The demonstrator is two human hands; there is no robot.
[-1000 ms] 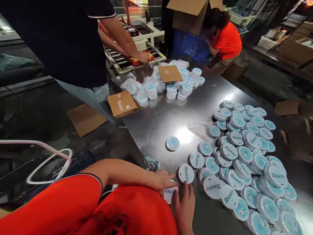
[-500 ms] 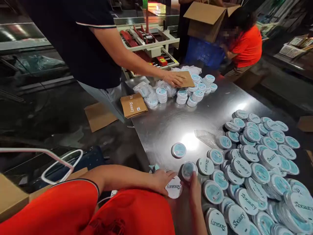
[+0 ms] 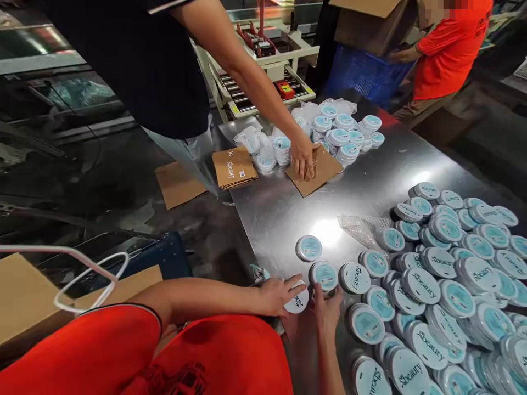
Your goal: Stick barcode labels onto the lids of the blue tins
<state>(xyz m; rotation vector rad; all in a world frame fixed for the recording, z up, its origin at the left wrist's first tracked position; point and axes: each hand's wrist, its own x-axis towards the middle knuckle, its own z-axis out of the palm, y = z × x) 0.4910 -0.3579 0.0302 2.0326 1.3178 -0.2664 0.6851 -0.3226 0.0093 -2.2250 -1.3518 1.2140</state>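
One cardboard sheet (image 3: 325, 167) is now lying nearer across the worktop (image 3: 272, 219), under a co-worker's hand (image 3: 303, 158), in front of the stacked containers (image 3: 340, 137) it was covering before; the left hand (image 3: 275, 296) is gripping a white disc (image 3: 298, 302), now covering more of it; the right hand (image 3: 328, 312) is touching a round container (image 3: 324, 275) just beside the disc, whether gripping cannot be told; a blue crate (image 3: 362, 71) is standing beyond, contents hidden.

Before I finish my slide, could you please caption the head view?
Left grip holding a printed white disc, right grip at a blue-labelled container, over a metal table.
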